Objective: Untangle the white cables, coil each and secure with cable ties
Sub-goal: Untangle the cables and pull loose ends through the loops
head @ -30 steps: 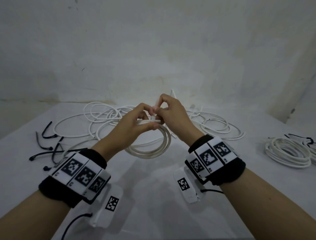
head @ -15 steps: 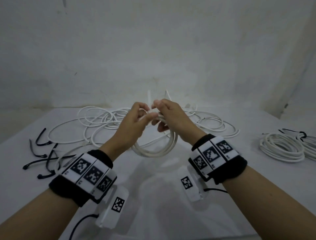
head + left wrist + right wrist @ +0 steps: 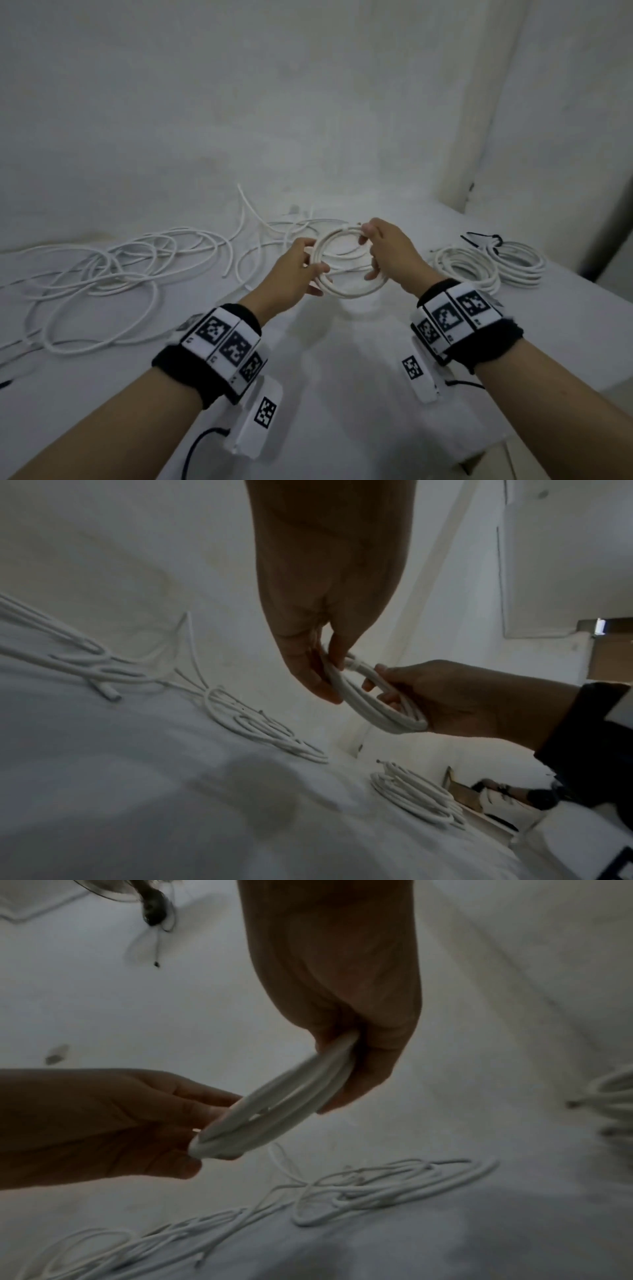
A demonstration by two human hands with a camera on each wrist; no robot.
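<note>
A small coil of white cable [image 3: 346,265] hangs in the air above the white table [image 3: 325,359], held between both hands. My left hand [image 3: 301,267] pinches its left side and my right hand [image 3: 380,250] grips its right side. The left wrist view shows the coil [image 3: 373,699] with a white band round it near my left hand [image 3: 322,669]. In the right wrist view my right hand [image 3: 346,1053] clasps the coil [image 3: 274,1112] edge-on. A loose tangle of white cables [image 3: 116,267] lies to the left.
Two finished coils [image 3: 466,270] lie at the right of the table, the farther coil [image 3: 517,260] bound with a black cable tie [image 3: 483,238]. The wall stands close behind. The table's right edge falls away beyond the coils.
The view has swung right. The hands moved apart from a joint pinch at the top of the coil to its two sides, and the coil now lies flatter between them.
</note>
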